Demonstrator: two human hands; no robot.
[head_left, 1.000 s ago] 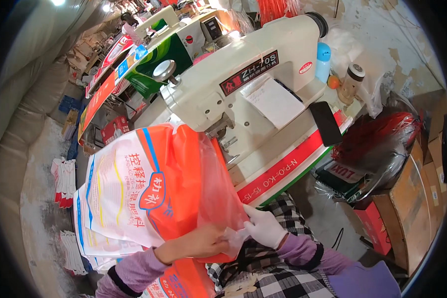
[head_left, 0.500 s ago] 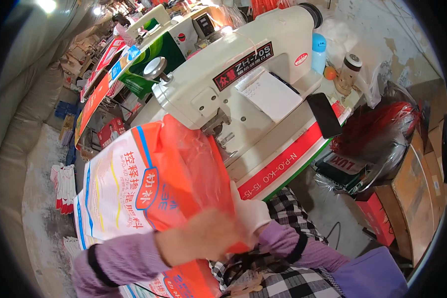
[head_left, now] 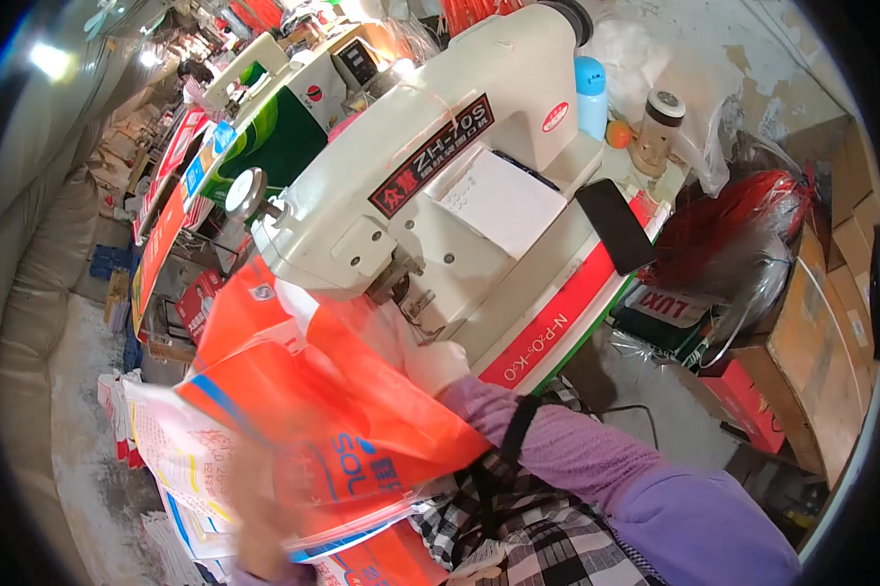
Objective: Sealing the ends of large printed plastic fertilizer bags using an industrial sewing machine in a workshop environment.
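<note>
An orange and white printed plastic sack lies across my lap, its upper edge up against the sewing head of a cream industrial sewing machine. My right hand, in a white glove, grips the sack's right edge close below the needle area; part of its fingers is hidden. Bare and smeared by motion, my left hand is over the lower left of the sack. Whether its fingers hold the sack cannot be made out. More white and orange sacks lie underneath, on the left.
On the machine bed lie a notepad, a pen and a black phone. Behind stand a blue bottle, an orange fruit and a lidded jar. At right are bundled red strands and a cardboard box.
My left hand has swung down and left from the sack's middle. My right hand has moved up toward the sewing head, and the sack has turned, showing more of its orange face.
</note>
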